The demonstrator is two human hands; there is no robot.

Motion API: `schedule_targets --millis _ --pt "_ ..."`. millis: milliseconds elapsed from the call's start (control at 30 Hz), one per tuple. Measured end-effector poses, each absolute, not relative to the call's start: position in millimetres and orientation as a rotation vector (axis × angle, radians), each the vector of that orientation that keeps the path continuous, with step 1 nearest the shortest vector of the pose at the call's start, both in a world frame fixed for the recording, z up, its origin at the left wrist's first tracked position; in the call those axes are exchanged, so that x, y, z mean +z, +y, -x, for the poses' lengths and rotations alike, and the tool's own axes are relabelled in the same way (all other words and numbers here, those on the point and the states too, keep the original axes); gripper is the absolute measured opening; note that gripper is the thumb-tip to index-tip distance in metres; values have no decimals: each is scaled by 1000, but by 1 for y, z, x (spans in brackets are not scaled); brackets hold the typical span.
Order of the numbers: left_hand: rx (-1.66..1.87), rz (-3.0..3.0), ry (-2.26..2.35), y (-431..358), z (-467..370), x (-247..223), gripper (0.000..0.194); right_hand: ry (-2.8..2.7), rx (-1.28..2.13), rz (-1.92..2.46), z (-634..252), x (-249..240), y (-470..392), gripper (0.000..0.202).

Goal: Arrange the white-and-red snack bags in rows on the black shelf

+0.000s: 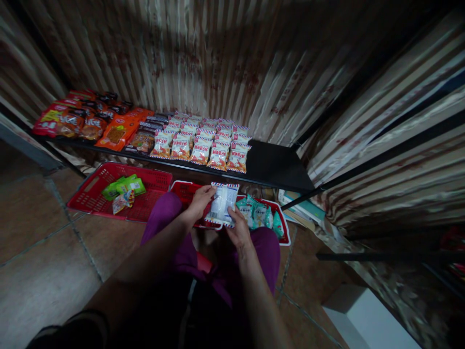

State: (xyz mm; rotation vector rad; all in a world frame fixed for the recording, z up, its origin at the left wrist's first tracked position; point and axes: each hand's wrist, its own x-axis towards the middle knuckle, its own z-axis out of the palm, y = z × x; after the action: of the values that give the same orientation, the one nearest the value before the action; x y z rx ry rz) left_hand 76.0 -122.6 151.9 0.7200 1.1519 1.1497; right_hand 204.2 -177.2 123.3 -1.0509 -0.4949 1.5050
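Between my two hands is a snack bag with striped ends, its printed back turned up toward me. My left hand grips its left edge, and my right hand holds the lower right corner, thumb on top. Just beyond, rows of similar striped snack bags stand on the black shelf. Below the held bag sits a red basket, partly hidden by my arm and knee. Beside my right hand, teal snack packs lie in another basket with a white rim.
Left on the floor, a red basket holds green packets and a small colourful bag. Red bags and an orange bag occupy the shelf's left end. Books lie under its right end, near a black post. A white box is lower right.
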Motion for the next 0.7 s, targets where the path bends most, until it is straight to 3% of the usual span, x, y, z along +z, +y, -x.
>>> schedule_targets --millis 133,533,700 --pt "1162 -661 1126 -117 -76 157 25 -552 1583 1021 -205 124 -180 39" --pt "1372 -697 1193 -106 -85 155 11 -570 1661 1040 -207 125 -189 54" --pt "1468 -700 1291 -97 -86 149 14 -636 1691 1010 -203 123 -191 66"
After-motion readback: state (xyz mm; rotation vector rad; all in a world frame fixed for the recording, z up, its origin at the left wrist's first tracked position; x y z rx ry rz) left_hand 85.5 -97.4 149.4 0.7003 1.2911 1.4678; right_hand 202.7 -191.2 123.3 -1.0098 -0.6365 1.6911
